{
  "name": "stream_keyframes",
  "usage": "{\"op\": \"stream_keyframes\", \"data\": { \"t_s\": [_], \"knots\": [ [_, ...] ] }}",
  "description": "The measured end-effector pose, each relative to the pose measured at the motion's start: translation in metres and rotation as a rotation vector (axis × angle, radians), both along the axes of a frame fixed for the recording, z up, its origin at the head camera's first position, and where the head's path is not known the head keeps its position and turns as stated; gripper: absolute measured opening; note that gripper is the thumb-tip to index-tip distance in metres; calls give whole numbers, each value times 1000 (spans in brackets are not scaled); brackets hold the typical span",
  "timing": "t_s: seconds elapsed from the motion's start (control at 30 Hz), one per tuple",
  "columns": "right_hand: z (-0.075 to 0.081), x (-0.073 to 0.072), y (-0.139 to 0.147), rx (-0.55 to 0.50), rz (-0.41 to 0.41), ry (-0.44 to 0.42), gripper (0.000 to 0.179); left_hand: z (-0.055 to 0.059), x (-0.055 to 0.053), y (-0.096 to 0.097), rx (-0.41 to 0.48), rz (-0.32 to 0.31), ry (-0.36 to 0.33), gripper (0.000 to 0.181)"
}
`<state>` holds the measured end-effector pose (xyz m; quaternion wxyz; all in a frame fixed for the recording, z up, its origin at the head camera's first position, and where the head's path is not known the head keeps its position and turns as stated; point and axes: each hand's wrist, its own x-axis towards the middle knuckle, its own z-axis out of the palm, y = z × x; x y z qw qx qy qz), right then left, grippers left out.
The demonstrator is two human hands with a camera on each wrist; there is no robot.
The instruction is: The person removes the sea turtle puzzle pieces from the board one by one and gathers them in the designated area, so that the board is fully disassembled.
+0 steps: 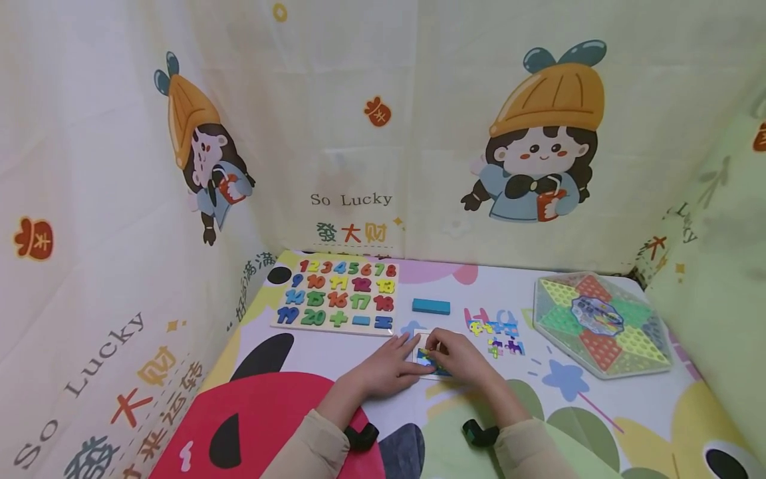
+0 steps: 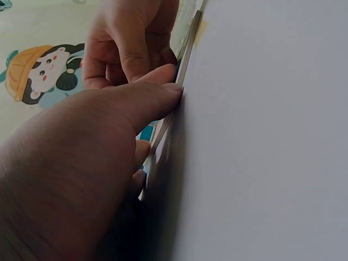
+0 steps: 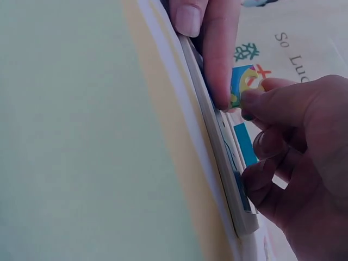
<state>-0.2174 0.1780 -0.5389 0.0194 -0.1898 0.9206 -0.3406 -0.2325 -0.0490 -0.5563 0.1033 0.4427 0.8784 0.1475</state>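
A small jigsaw board (image 1: 423, 338) with a pale raised rim lies on the table between the hands. Straight fingers of my left hand (image 1: 385, 366) rest on its left side, the thumb along the near edge. In the right wrist view, a left fingertip (image 3: 220, 92) comes down on the board beside a jigsaw piece (image 3: 242, 81). My right hand (image 1: 459, 358) pinches that yellow, green and blue piece between thumb and index finger, tilted up over the board. The other right fingers (image 3: 260, 182) curl down at the board's surface. Both hands hide much of the picture.
Loose jigsaw pieces (image 1: 493, 328) lie to the right of the board. A blue block (image 1: 431, 306) sits behind it. At the back left is a wooden number board (image 1: 335, 324); at the right, a hexagonal Chinese checkers board (image 1: 600, 322). Printed curtains (image 1: 443, 133) enclose the table.
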Motion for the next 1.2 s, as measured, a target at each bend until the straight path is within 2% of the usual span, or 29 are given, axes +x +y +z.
{"op": "stream_keyframes", "data": {
  "t_s": [0.2, 0.37, 0.57, 0.7, 0.9, 0.97, 1.07, 1.2],
  "knots": [
    [-4, -3, 3, -17, 15, -16, 10, 1, -1, 2, -6, 6, -14, 40],
    [-6, -6, 0, -67, -74, -94, 14, 1, 1, 1, -4, 13, -19, 40],
    [-1, -13, -6, -154, -197, -228, 11, 4, 1, 2, -4, 30, -27, 40],
    [-1, -15, -7, -179, -226, -283, 8, 5, 1, 2, -12, 36, -38, 40],
    [-3, -15, -4, -182, -212, -265, 9, 7, 0, 4, -18, 40, -33, 39],
    [-4, -14, -2, -192, -206, -249, 4, 10, 1, 4, -15, 41, -33, 39],
    [-4, -12, 2, -174, -141, -202, 5, 12, 2, 4, -14, 48, -37, 39],
    [-4, -11, 6, -88, -30, -125, 4, 11, 3, 5, -18, 53, -36, 39]
  ]
}}
